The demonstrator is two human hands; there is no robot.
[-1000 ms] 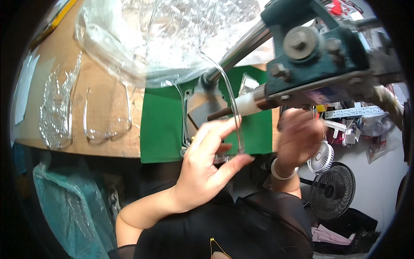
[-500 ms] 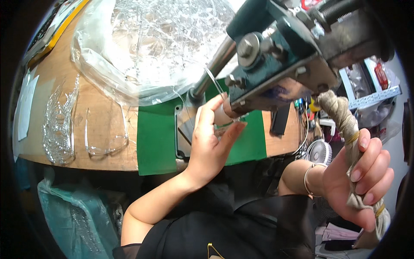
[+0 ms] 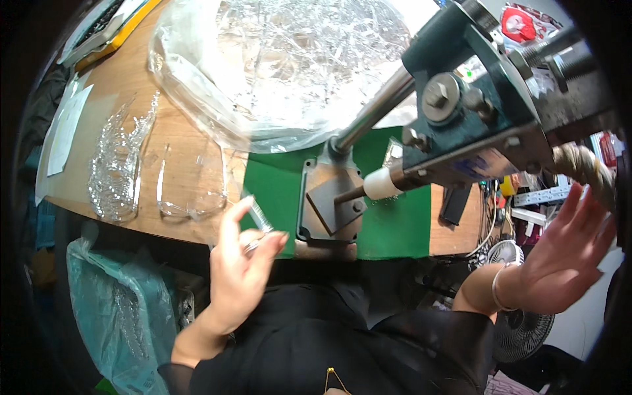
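Observation:
My left hand is left of the press base, fingers closed on a clear pair of glasses; much of it is blurred or hidden by the fingers. My right hand is open, its fingers stretched up beside the cloth-wrapped lever of a green hand press. Whether the fingertips touch the cloth I cannot tell. Below the press head, a white sleeve and a metal rod sit over a square steel block on the base, with nothing clear held between them.
On the wooden table, one pair of clear glasses lies beside a row of stacked clear glasses. A large plastic bag of clear pieces fills the back. A green mat lies under the press; a bag-lined teal bin stands lower left.
My left hand has moved left, away from the press head, with the clear glasses. My right hand has loosened from the lever, which has swung upward. The view has shifted.

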